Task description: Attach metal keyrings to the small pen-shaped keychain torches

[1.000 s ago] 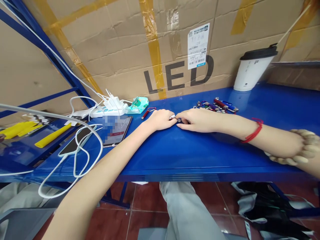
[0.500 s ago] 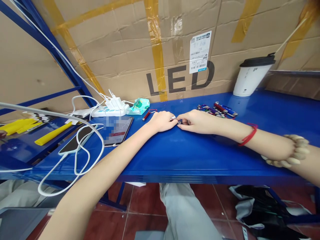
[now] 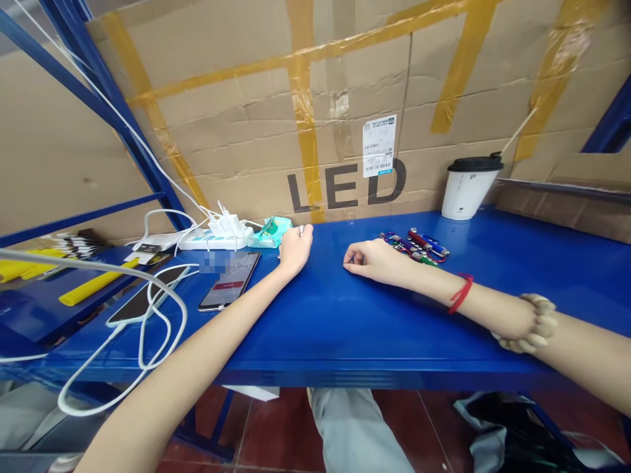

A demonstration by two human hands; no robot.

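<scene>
My left hand (image 3: 296, 251) is closed at the back of the blue table, close to the green packet. A silvery bit shows at its fingers; whether it is a ring or part of something held I cannot tell. A small red tip peeks out at the hand's left side, and the rest is hidden. My right hand (image 3: 367, 258) rests on the table with fingers curled in toward the thumb, nothing visible in them. Just behind it lies a pile of small metallic keychain torches (image 3: 419, 244) in red, blue, purple and green.
A green soft packet (image 3: 273, 232) and a white power strip (image 3: 217, 238) with plugs stand at the back left. Two phones (image 3: 231, 281) and looping white cables (image 3: 183, 315) lie at left. A lidded paper cup (image 3: 468, 190) stands back right, before a taped carton (image 3: 236, 131).
My hands have come apart. The left moved left, over where the red keychain torch lay, which is now mostly hidden. The right stayed near the pile; the small dark piece between the hands is gone from sight.
</scene>
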